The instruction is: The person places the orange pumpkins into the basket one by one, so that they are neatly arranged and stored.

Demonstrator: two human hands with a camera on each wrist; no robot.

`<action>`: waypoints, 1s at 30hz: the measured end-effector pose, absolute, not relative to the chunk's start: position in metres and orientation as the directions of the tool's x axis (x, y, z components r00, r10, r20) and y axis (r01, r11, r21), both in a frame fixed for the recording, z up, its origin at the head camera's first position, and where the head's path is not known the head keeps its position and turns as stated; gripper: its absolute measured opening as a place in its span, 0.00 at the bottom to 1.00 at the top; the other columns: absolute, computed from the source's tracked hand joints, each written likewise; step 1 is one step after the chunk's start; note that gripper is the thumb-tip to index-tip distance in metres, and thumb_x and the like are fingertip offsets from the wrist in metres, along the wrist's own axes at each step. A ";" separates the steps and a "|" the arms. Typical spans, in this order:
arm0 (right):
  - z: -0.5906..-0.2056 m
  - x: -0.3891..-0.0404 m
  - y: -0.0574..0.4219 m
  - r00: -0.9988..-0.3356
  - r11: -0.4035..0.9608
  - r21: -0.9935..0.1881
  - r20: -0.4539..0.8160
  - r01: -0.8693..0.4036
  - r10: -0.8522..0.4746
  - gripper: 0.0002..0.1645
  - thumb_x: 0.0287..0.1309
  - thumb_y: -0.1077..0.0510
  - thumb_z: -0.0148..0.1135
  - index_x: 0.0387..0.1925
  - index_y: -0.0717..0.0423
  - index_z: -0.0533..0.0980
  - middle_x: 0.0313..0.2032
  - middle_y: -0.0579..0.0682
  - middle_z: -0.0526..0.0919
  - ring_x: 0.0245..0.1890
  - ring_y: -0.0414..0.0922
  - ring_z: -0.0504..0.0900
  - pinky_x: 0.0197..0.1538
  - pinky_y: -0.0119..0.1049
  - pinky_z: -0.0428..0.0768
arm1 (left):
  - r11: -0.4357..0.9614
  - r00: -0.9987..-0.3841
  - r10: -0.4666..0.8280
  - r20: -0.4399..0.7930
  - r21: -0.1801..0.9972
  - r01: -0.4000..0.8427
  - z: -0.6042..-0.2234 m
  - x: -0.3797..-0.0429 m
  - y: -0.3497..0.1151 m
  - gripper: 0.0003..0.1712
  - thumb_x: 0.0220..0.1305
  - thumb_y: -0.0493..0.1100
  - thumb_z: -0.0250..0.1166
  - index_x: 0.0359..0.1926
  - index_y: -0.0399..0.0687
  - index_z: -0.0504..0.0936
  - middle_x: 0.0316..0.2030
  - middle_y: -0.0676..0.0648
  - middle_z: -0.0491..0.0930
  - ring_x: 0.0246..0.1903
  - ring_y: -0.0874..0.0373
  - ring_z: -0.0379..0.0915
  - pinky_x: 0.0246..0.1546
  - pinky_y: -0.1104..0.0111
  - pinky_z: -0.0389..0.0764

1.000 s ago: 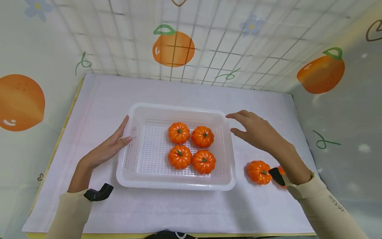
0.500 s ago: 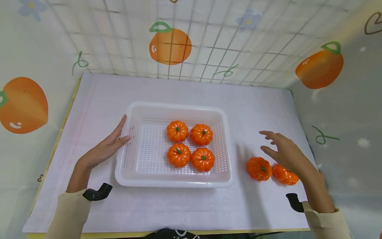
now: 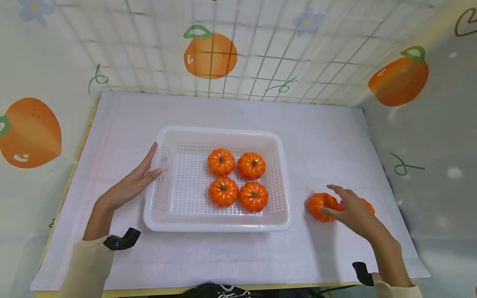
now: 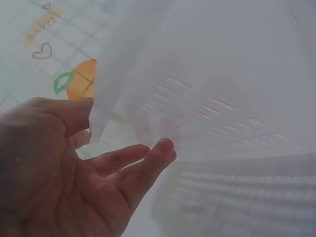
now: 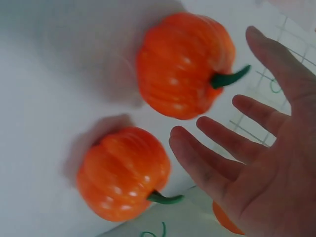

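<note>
A white perforated plastic basket [image 3: 216,227] holds several small orange pumpkins [image 3: 223,192] with green stems, grouped in its right half. At its left end the left hand [image 3: 128,186] holds the rim, thumb over the edge; in the left wrist view, fingers [image 4: 153,165] lie against the outer wall. Right of the basket, the right hand [image 3: 354,211] hovers with spread fingers over two more pumpkins. One loose pumpkin [image 3: 317,207] lies by the thumb; the other pumpkin [image 3: 369,205] is mostly hidden under the hand. In the right wrist view both loose pumpkins [image 5: 185,64] show apart from the fingers.
A white cloth [image 3: 238,263] covers the table under everything. Behind and at the sides hang sheets printed with oranges [image 3: 210,56], with a wire grid [image 3: 275,62] showing through at the back. Black wrist cameras [image 3: 123,239] sit on both forearms.
The right hand has moved from the basket's right rim, rightward and toward the person, to above the two loose pumpkins. The left hand has stayed on the basket's left rim.
</note>
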State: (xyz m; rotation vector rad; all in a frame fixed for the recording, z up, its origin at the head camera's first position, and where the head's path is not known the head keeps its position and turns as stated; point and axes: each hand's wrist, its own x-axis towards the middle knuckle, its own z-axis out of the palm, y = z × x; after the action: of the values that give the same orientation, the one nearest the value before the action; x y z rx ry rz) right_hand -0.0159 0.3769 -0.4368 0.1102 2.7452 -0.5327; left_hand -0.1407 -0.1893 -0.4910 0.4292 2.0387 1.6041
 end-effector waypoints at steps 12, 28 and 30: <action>-0.459 -0.012 0.380 -0.928 0.932 -0.319 -0.369 0.172 0.045 0.51 0.54 0.43 0.73 0.69 0.65 0.61 0.59 0.77 0.67 0.55 0.72 0.69 0.48 0.72 0.72 | 0.257 -0.824 0.531 -0.197 0.964 -0.065 -0.493 -0.140 -0.190 0.42 0.78 0.52 0.51 0.76 0.82 0.33 0.76 0.69 0.27 0.74 0.63 0.21 0.71 0.42 0.31; -0.445 -0.021 0.383 -0.930 0.938 -0.311 -0.365 0.157 0.034 0.50 0.56 0.45 0.72 0.69 0.65 0.60 0.58 0.77 0.66 0.52 0.70 0.71 0.46 0.67 0.77 | 0.250 -0.825 0.530 -0.196 0.966 -0.069 -0.494 -0.140 -0.189 0.42 0.78 0.52 0.51 0.76 0.83 0.33 0.76 0.68 0.28 0.75 0.62 0.23 0.70 0.41 0.32; -0.441 -0.024 0.384 -0.932 0.939 -0.309 -0.360 0.154 0.034 0.50 0.55 0.45 0.73 0.69 0.65 0.60 0.57 0.77 0.66 0.52 0.71 0.71 0.46 0.67 0.77 | 0.249 -0.825 0.530 -0.194 0.966 -0.067 -0.493 -0.140 -0.189 0.42 0.78 0.52 0.51 0.76 0.82 0.33 0.76 0.68 0.28 0.75 0.62 0.23 0.70 0.41 0.31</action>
State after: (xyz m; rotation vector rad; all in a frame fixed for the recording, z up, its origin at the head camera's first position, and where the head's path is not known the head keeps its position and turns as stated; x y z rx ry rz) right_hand -0.0237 0.3836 -0.4410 0.1373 2.7401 -0.4760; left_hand -0.1398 -0.1888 -0.4934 0.4205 2.0378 1.6128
